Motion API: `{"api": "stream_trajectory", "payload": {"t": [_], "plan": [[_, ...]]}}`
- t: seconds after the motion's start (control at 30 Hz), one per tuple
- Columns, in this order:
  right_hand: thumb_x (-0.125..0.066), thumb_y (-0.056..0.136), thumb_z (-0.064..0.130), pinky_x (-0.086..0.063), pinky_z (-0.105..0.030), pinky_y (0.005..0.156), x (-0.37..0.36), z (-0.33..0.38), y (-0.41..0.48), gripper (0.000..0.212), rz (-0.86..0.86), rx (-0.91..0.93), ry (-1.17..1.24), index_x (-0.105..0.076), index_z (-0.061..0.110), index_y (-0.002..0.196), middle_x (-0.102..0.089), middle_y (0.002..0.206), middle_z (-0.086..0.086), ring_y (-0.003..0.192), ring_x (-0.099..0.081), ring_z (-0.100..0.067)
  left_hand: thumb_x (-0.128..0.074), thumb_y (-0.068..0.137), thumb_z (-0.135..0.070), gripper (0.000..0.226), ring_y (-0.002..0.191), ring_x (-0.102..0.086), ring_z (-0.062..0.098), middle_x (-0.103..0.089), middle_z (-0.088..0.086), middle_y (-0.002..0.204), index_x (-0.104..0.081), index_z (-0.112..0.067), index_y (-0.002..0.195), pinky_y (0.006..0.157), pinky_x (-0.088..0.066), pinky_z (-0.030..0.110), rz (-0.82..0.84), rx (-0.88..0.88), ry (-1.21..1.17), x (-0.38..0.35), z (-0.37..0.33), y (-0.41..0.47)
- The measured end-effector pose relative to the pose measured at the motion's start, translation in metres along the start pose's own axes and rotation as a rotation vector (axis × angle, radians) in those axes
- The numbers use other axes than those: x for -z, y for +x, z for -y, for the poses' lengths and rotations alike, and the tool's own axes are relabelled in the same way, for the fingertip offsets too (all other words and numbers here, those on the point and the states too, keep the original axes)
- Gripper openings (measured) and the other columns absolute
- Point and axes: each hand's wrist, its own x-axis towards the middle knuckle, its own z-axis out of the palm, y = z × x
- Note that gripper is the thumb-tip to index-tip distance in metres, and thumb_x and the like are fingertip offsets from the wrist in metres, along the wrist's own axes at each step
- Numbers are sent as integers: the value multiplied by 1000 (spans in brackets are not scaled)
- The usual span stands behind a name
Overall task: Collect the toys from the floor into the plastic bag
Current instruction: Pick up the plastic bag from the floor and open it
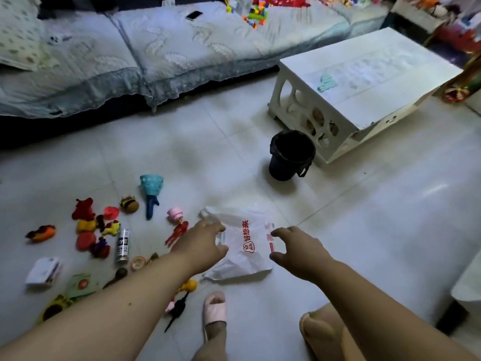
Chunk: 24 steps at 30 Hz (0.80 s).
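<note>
Both forearms enter from the 6 o'clock edge and extend toward the centre of the view. Between them, a foot in a pink slipper (215,308) stands on the pale tiled floor (364,204).

Left hand (205,243): positioned at the left edge of the white plastic bag (247,246). Its fingers are spread and curved over the bag's margin; contact appears likely, but a closed grip cannot be confirmed. Right hand (296,250): positioned at the bag's right edge, at 3 o'clock from the bag. Fingers and thumb are parted in an open claw, fingertips just beside the plastic, holding nothing.

The bag lies flat and crumpled on the floor near the centre, red print facing up.

Toys are scattered at 9 o'clock from the bag:
- a teal cone-shaped toy (151,190) with a dark handle, at 10 o'clock;
- a burger-shaped toy (129,204) just beside it;
- a pink toy (175,214) and a red lobster-like toy (178,231), nearest the left hand;
- a cluster of red and yellow plush pieces (89,227);
- an orange plush piece (41,232), farther left;
- a silver can (123,246) lying on its side;
- a yellow toy (189,285) and a black figure (177,310) by the left forearm.

A black bin (290,155) stands at 12 o'clock from the bag, beside a white low table (364,82). A sofa (130,61) with a pale cover spans the 11 o'clock region.
</note>
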Motion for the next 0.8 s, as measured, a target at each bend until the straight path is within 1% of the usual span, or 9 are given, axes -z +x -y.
{"api": "stream_trajectory", "payload": {"t": [0.1, 0.17, 0.23, 0.37, 0.5, 0.67, 0.8], "plan": [[-54, 88, 46, -41, -40, 99, -1, -8, 52, 55, 37, 16, -15, -39, 31, 139, -46, 140, 0, 120, -52, -22, -53, 81, -41, 56, 117, -50, 21, -46, 5, 138, -44, -31, 135, 95, -44, 31, 56, 41, -6, -6, 4, 44], [-52, 88, 44, -41, -40, 100, -5, -12, 88, 54, 54, 38, -21, -39, 31, 139, -47, 139, 0, 121, -51, -22, -54, 83, -43, 59, 124, -47, 21, -41, 3, 143, -39, -33, 139, 100, -42, 33, 63, 80, -36, -10, 8, 71], [-52, 88, 42, -40, -38, 99, -9, -16, 118, 54, 80, 47, -10, -38, 30, 139, -48, 137, 0, 120, -51, -22, -54, 85, -42, 58, 127, -45, 21, -39, 2, 146, -39, -32, 140, 104, -40, 33, 49, 98, -66, -13, 12, 93], [-56, 86, 38, -39, -36, 99, -14, -20, 175, 57, 168, 99, -48, -36, 32, 140, -45, 139, 1, 118, -52, -24, -55, 86, -40, 53, 125, -46, 21, -42, 1, 144, -44, -30, 137, 96, -40, 30, 17, 188, -124, -24, 24, 133], [-58, 85, 35, -40, -36, 96, -25, -28, 236, 58, 209, 171, -103, -36, 32, 139, -45, 140, 1, 110, -58, -23, -54, 88, -36, 49, 121, -50, 22, -44, 2, 143, -46, -29, 136, 89, -40, 27, -21, 310, -264, -42, 29, 176], [-58, 87, 36, -44, -38, 94, -54, -30, 316, 58, 246, 295, -183, -36, 31, 140, -48, 138, -2, 112, -57, -27, -54, 87, -39, 50, 117, -52, 24, -45, 5, 140, -45, -30, 136, 94, -44, 31, -36, 458, -378, -80, 51, 217], [-55, 89, 35, -44, -38, 91, -93, -26, 373, 56, 280, 369, -247, -36, 30, 141, -48, 136, -5, 111, -57, -29, -56, 88, -38, 51, 118, -52, 22, -50, 7, 135, -46, -26, 136, 94, -40, 27, -54, 575, -440, -121, 77, 242]]}}
